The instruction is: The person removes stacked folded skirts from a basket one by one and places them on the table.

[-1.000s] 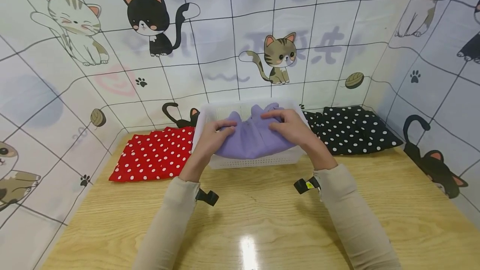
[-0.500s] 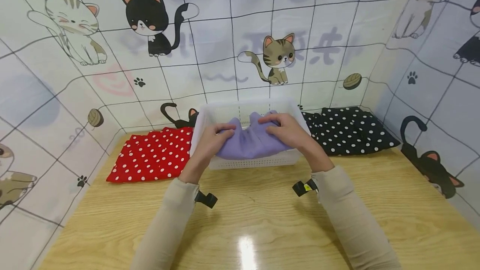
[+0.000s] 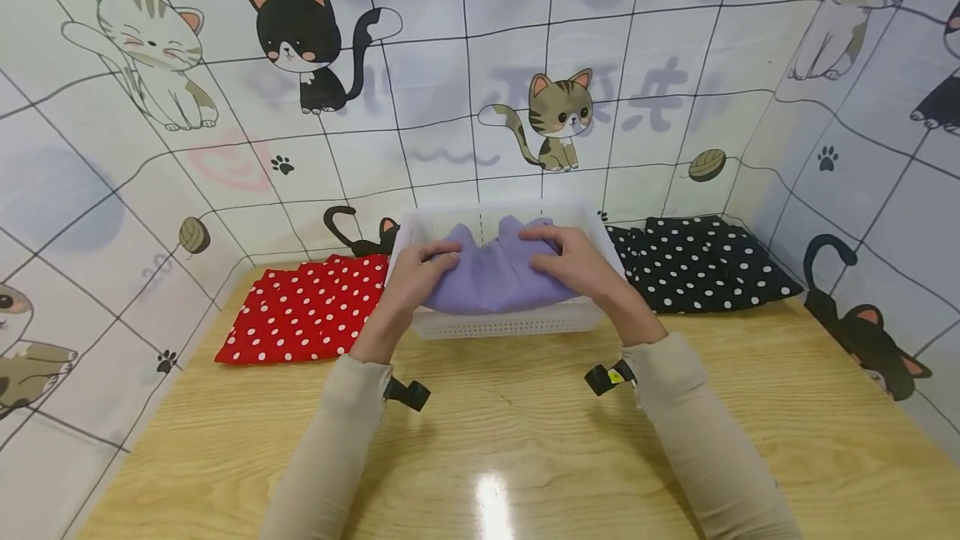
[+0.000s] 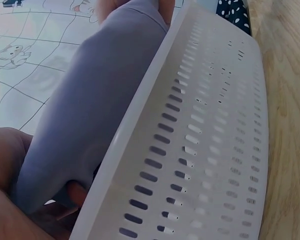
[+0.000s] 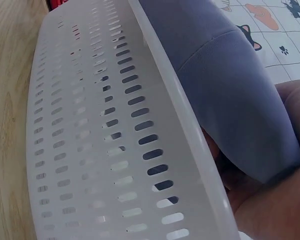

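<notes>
A folded piece of purple cloth [image 3: 491,277] hangs between my hands over the white perforated plastic basket [image 3: 510,325]. My left hand [image 3: 422,277] grips its left end, thumb and fingers on either side of the fabric. At the right end my right hand [image 3: 573,261] holds it the same way, with the index finger lying over the top. In the left wrist view the purple cloth [image 4: 90,90] bulges just above the basket rim [image 4: 140,100]. From the right wrist, the cloth [image 5: 235,95] shows a seam and overlaps the basket's near wall [image 5: 110,130].
Folded red cloth with white dots [image 3: 307,311] lies left of the basket. Black cloth with white dots [image 3: 697,265] lies to its right. Behind and at both sides stand white panels [image 3: 435,65] printed with cats. The wooden table [image 3: 502,423] stretches toward me.
The purple cloth has dipped into the basket's opening and risen slightly again. My left hand has shifted a little to the left; both hands keep their hold.
</notes>
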Motion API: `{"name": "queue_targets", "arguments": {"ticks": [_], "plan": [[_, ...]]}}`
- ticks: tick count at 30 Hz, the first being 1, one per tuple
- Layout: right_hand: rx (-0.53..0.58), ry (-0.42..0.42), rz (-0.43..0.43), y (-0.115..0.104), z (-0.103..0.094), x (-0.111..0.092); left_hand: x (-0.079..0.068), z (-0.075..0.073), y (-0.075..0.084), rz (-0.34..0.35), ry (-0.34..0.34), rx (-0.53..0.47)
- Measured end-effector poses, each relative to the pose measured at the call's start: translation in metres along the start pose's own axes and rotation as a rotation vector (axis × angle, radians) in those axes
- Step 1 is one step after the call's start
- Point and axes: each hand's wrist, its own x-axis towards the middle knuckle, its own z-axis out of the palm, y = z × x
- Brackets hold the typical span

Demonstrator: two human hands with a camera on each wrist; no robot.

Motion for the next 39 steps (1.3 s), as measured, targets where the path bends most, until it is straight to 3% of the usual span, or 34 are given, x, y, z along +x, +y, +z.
{"name": "queue_targets", "arguments": {"ticks": [12,39], "plan": [[0.118,0.04,0.054,0.004,0.004,0.001,0.002,-0.006,-0.001,0.037,-0.025,0.002],[0.121,0.029,0.092,0.013,0.012,0.004,0.006,-0.006,-0.008,0.039,-0.037,0.019]]}}
